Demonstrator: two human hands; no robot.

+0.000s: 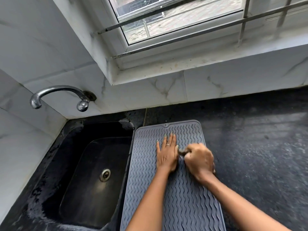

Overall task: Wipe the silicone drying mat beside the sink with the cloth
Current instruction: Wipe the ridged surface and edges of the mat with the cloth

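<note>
A grey silicone drying mat (181,197) with wavy ridges lies on the dark counter, right of the sink. My left hand (167,154) rests flat on the mat's upper middle, fingers spread and pointing away, a ring on one finger. Right beside it, my right hand (199,161) is closed in a fist on a small dark cloth (182,152), pressed against the mat. Only a bit of the cloth shows between thumb and fingers; the rest is hidden in the fist. The right hand is slightly blurred.
A black sink (93,172) with a metal drain (105,175) lies left of the mat. A chrome tap (58,95) juts from the marble-tiled wall above it. Dark counter (258,155) stretches to the right. A barred window (175,19) and its sill are behind.
</note>
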